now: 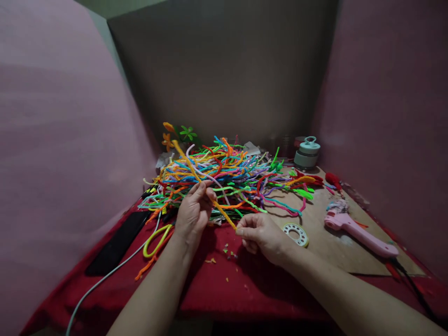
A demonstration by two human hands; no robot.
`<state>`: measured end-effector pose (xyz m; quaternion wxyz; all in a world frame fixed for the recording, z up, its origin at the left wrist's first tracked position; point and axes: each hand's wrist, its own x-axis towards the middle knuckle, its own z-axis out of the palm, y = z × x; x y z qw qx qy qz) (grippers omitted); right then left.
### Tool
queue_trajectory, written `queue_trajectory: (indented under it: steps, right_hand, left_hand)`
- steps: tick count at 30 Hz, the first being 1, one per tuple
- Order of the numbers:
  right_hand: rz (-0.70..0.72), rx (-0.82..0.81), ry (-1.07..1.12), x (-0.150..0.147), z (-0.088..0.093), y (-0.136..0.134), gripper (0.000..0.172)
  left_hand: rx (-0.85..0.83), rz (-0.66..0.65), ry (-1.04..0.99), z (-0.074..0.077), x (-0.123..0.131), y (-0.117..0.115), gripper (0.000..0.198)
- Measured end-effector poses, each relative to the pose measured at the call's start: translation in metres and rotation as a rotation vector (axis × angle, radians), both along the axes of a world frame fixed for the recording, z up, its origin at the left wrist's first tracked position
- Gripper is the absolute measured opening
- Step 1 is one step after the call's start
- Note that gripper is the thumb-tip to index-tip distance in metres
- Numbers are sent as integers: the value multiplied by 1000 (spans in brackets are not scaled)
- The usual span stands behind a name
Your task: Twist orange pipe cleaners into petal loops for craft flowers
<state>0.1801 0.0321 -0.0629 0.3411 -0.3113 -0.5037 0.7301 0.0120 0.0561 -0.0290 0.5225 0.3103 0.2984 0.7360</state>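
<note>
An orange-yellow pipe cleaner [224,213] stretches between my two hands, above the front of the red-covered table. My left hand [194,210] pinches it partway along, and its far part rises up and left over the pile. The near end sits between the fingertips of my right hand [261,235], lower and to the right. Behind the hands lies a big heap of pipe cleaners [210,170] in many colours. Small fuzzy scraps [229,252] lie on the red cloth below the hands.
At right, a pink glue gun [364,235] and a white roll [297,234] rest on a brown board [325,252]. A pale green lidded container [307,154] stands behind. Left are a black flat object [117,242], a cable [115,270] and yellow-handled scissors [150,247]. Fuzzy flowers [189,133] stand at back.
</note>
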Motion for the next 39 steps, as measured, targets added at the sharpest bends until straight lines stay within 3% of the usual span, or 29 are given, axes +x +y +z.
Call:
queue_trajectory:
  steps: [5,8,18,31,35,39]
  right_hand:
    - [43,-21,-23,-2,-2,-3,20]
    - [71,-7,-100,-5,-3,-5,18]
    - [91,90,-201,1,2,-5,19]
    - [212,53,-119,14,1,6,21]
    - [200,-41,25,21,3,16,17]
    - [13,-178,428,28,8,25,15]
  left_hand:
    - [-60,53,-152,4,-4,2,7]
    - [-13,62,-186,7,-15,3,11]
    - [141,174,-85,16,-45,3,8]
    - [151,239,-135,19,-62,-1,18]
    - [129,196,-228,22,-61,-3,23]
    - [66,184,-360,24,-50,-5,26]
